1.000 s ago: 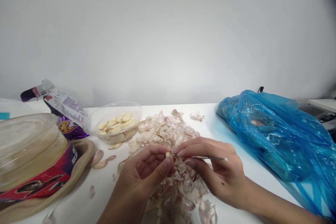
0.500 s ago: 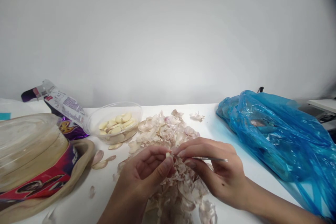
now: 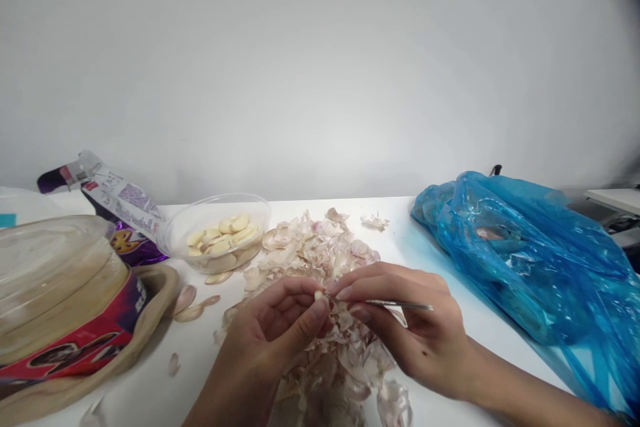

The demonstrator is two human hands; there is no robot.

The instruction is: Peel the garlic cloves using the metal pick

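Note:
My left hand pinches a small pale garlic clove between thumb and fingertips. My right hand is closed around a thin metal tool, whose handle sticks out to the right past the fingers; its working end is hidden, so I cannot tell its kind. The fingertips of both hands nearly meet at the clove. Beneath them spreads a heap of papery garlic skins. Behind and left, a clear plastic bowl holds several peeled cloves.
A blue plastic bag lies on the right. At left stand a clear-lidded tub with a red label in a brown tray, and a purple wrapper. Unpeeled cloves lie beside the bowl on the white table.
The hands hold nearly the same pose at the clove. The whole view has shifted very slightly; nothing was picked up or let go.

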